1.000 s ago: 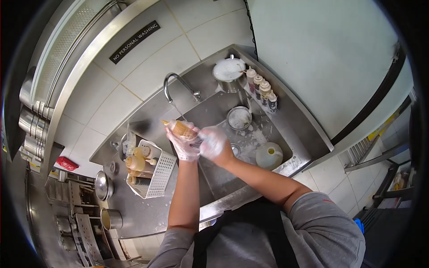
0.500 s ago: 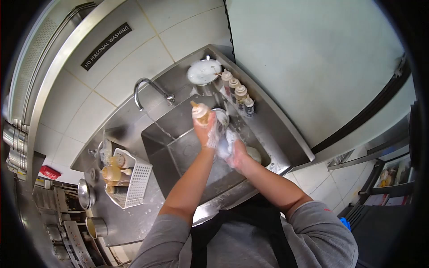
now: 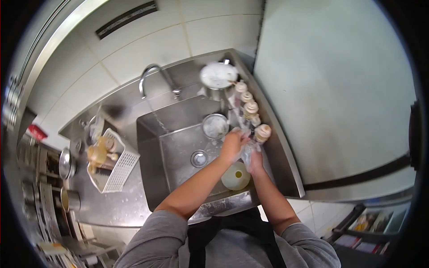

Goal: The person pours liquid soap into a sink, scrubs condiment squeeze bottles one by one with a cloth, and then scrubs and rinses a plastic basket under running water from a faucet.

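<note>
My left hand (image 3: 232,146) is over the right side of the sink, its fingers curled on the edge of a whitish, wet, soapy cloth (image 3: 246,152). My right hand (image 3: 255,161) grips the lower part of that cloth, close beside the left. Just beyond my hands, a squeeze bottle (image 3: 262,133) with a pale cap stands on the right ledge, at the near end of a row of several squeeze bottles (image 3: 250,108). Below my hands in the sink lies a pale round piece (image 3: 236,176) with a yellowish hole. A round metal bowl (image 3: 215,126) with suds sits farther back.
Water runs from the curved faucet (image 3: 154,69) into the steel sink (image 3: 178,147). A metal pot (image 3: 219,76) full of foam stands at the back corner. On the left counter are a white basket (image 3: 123,167) with bottles, a metal bowl (image 3: 67,163) and a pot (image 3: 70,199).
The squeeze bottle has left my left hand and now stands on the right ledge with the others. Both hands moved right and together at the cloth. The view has shifted.
</note>
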`<state>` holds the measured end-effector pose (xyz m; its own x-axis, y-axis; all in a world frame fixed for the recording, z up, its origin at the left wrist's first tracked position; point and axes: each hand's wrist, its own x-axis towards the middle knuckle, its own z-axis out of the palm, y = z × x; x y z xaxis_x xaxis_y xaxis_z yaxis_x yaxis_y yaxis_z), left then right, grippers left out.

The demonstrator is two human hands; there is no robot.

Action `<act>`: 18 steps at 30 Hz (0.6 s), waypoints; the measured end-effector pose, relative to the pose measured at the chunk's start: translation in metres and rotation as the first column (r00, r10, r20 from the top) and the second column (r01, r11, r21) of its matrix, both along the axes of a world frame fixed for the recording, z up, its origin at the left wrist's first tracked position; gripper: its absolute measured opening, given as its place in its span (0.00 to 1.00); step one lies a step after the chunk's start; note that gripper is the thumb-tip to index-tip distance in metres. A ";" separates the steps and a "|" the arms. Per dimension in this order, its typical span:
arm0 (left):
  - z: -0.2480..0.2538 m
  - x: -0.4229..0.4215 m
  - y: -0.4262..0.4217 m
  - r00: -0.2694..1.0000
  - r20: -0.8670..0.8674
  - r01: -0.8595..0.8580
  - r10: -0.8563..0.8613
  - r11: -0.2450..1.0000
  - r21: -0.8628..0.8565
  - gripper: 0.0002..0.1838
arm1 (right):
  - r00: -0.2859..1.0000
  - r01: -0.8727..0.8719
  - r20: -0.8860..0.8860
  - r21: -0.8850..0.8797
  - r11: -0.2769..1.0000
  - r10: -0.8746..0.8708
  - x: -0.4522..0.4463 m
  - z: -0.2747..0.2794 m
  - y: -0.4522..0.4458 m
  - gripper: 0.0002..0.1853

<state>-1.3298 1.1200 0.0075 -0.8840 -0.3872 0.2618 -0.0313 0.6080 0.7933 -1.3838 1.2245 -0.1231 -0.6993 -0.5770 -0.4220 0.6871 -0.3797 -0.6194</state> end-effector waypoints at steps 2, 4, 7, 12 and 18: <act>0.003 0.047 -0.029 0.996 0.038 -0.076 0.082 0.988 -0.137 0.07 | 0.949 0.272 -0.206 0.143 0.952 -0.240 0.010 -0.003 -0.015 0.14; 0.022 0.119 -0.059 0.956 0.103 -0.232 0.276 0.921 -0.314 0.05 | 0.984 0.178 -0.028 0.179 0.967 -0.176 0.019 0.029 -0.024 0.15; -0.005 0.241 -0.129 0.872 -0.235 -0.488 0.429 0.727 -0.482 0.03 | 0.999 0.030 -0.038 0.091 0.995 -0.026 0.012 0.058 -0.055 0.21; 0.034 0.370 -0.207 0.442 -0.352 -0.813 0.825 0.202 -0.547 0.08 | 0.253 0.358 -0.963 0.183 0.916 0.094 -0.070 0.139 -0.176 0.18; 0.006 0.415 -0.289 0.148 -0.026 -0.985 0.989 0.145 -0.097 0.13 | -0.037 0.621 -0.437 0.694 0.364 0.898 -0.180 0.129 -0.277 0.19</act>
<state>-0.9146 0.8314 0.0139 0.2264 -0.9195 0.3212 -0.6762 0.0889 0.7313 -1.5639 0.9475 0.0059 -0.6630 -0.7341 0.1466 -0.7461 0.6318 -0.2101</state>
